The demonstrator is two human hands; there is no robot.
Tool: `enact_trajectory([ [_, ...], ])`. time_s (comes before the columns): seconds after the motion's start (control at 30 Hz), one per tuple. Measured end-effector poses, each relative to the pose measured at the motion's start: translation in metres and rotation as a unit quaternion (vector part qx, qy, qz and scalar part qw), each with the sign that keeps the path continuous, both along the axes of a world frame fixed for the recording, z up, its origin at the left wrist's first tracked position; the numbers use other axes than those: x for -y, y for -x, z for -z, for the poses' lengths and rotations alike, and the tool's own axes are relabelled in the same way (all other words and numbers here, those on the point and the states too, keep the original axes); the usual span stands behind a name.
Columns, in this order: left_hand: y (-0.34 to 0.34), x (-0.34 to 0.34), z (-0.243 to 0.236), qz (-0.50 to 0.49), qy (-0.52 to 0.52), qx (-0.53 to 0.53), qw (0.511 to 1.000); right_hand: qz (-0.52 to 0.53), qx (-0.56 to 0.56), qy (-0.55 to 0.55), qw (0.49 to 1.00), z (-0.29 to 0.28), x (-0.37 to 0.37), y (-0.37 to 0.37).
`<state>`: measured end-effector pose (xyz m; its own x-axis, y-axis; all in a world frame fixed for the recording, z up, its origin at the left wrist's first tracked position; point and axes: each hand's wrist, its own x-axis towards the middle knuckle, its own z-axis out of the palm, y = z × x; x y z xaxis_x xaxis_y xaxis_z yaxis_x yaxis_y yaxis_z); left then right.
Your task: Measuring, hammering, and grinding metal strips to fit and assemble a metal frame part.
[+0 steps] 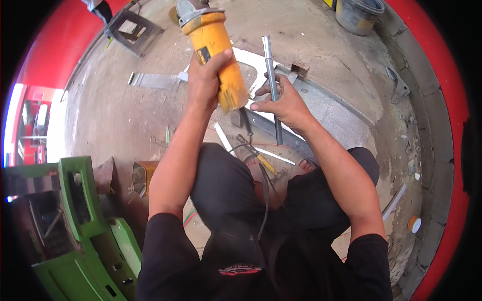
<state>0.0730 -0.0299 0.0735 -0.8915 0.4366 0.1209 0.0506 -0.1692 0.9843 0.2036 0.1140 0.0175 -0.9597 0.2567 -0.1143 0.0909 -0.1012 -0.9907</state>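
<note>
My left hand [205,83] is wrapped round the yellow body of an angle grinder [213,40], held up with its metal head pointing away from me. A dark cord runs from its lower end down between my knees. In my right hand [288,103] a grey metal tube [272,83] stands nearly upright, pinched between thumb and fingers; its upper end is brighter. Beneath both hands lies a white-edged metal panel [326,105] on the floor. A hammer with a yellow handle [267,164] rests between my feet.
Green metal body parts [83,200] stand at the lower left beside a rusty tin [143,175]. A dark stool [131,30] is at the far left, a grey bucket [359,17] at the far right. Metal strips lie about, and a block wall [434,125] borders the right side.
</note>
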Motion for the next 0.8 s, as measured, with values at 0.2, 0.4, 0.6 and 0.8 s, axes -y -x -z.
enact_trajectory([
  [0.2, 0.001, -0.008, 0.009, -0.039, -0.116, 0.103, 0.987, -0.02, -0.055, -0.07, 0.996, 0.004, 0.025, 0.007],
  [0.4, -0.004, -0.001, 0.012, -0.054, -0.116, 0.14, 0.982, -0.069, -0.071, 0.027, 0.995, 0.002, 0.028, 0.006],
  [0.6, -0.004, -0.003, 0.002, -0.085, -0.147, 0.087, 0.982, -0.03, -0.053, -0.012, 0.998, -0.002, 0.028, 0.007],
  [0.8, 0.035, 0.068, -0.01, -0.153, 0.13, -0.105, 0.974, -0.001, 0.05, -0.165, 0.985, 0.01, -0.017, -0.005],
])
